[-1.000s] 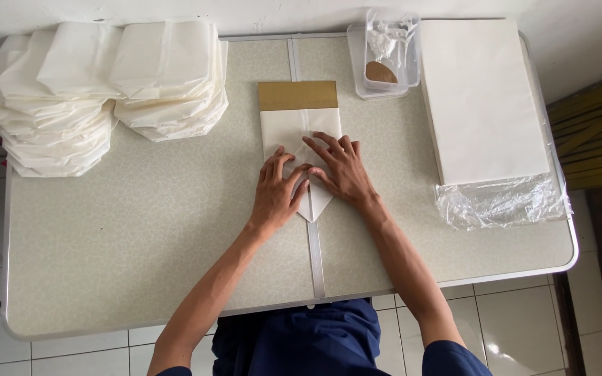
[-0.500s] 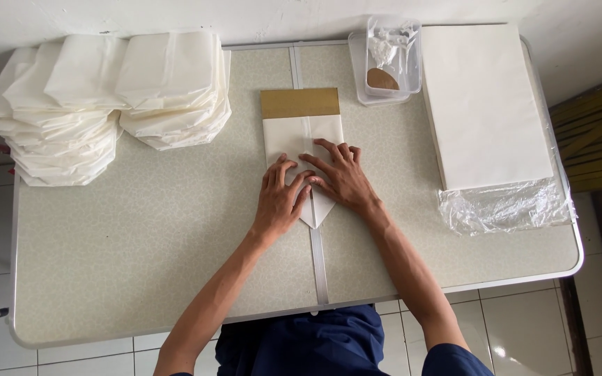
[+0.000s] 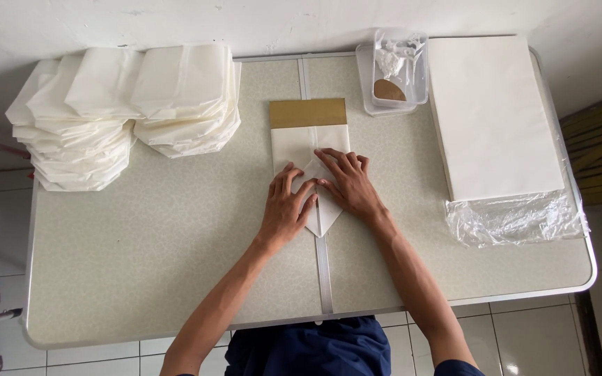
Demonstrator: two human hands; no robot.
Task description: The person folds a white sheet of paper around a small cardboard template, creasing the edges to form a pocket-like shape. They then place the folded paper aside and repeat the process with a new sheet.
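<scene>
Both our hands lie flat, fingers spread, holding nothing: left hand (image 3: pixel 286 209) and right hand (image 3: pixel 348 186) press the white paper sheet (image 3: pixel 311 146) beneath them on the desk (image 3: pixel 141 257). Risk: uneven pressure could skew the pointed fold.

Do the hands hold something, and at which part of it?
Nothing is lifted. Both the left hand and right hand press flat on the white paper, on its folded, pointed near end.
</scene>
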